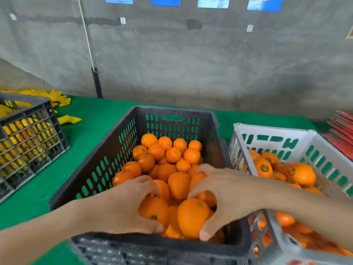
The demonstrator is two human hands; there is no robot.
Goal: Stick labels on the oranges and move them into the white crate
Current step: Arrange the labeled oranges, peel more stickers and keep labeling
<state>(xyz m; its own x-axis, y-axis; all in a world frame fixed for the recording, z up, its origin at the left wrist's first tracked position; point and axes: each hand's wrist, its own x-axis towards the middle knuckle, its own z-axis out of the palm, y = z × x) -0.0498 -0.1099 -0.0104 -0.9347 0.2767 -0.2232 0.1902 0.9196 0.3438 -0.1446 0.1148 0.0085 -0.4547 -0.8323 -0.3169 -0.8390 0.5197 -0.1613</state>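
Left hand: the left hand [124, 205] is curled round the near-left orange [152, 209], fingers over its top and the thumb hooked along its near side.
Right hand: the right hand [227, 192] grips the near-right orange [191, 217] in the same way, thumb tip low on its near face.
Where the fruit is: both held oranges sit at the near end of the black crate [107, 155], touching each other and the unlabelled pile [172, 155] behind them.
Done so far: the white crate [271, 129] on the right holds labelled oranges [303, 174]; two or three show a round dark sticker [264, 168], and the rest are too blurred to tell.
Left to do: I judge the job about midway. The black crate is roughly half full, and none of its fruit shows a sticker, including the two in the hands.
Labels: no sheet or roll of them is in view, so I cannot tell where the next ones come from.
Edges: the black crate's near rim lies just below both thumbs. Its right wall stands just beside the white crate's left wall. The right forearm crosses above the white crate's near corner.
Open room: straight up from the pile looks free, and so does the space above the white crate.
Around: the green worktop [91, 115] shows bare between the black crate and a second dark crate [28, 131] at the left. Yellow scraps [57, 98] lie behind that crate, and red sheets [342, 131] are stacked at the far right.
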